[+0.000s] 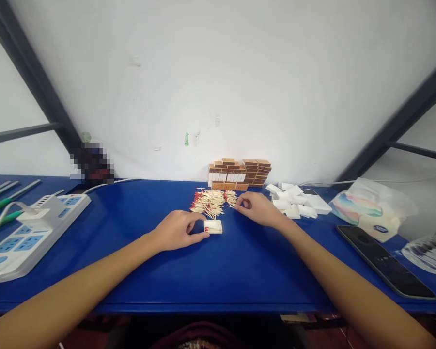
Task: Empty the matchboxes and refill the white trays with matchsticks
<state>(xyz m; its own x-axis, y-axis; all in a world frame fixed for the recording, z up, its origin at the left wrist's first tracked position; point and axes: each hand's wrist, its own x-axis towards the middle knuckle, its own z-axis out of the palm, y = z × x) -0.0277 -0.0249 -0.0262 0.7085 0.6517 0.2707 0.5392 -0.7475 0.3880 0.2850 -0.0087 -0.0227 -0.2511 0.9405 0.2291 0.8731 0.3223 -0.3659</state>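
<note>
My left hand (177,230) rests on the blue table (218,271), its thumb and fingers closed on a small white matchbox tray (213,226) that holds a few red-tipped matches. My right hand (257,207) lies just right of a loose pile of matches (211,201), fingers pinched together at the pile's right edge. Whether a match is between those fingers is too small to tell. Behind the pile, a stack of brown matchbox sleeves (240,173) stands against the white wall.
A heap of empty white trays (298,201) lies right of my right hand. A black phone (385,261) and a plastic bag (370,208) lie at the right. At the left sit a white power strip (32,232) and green-handled tools (0,208).
</note>
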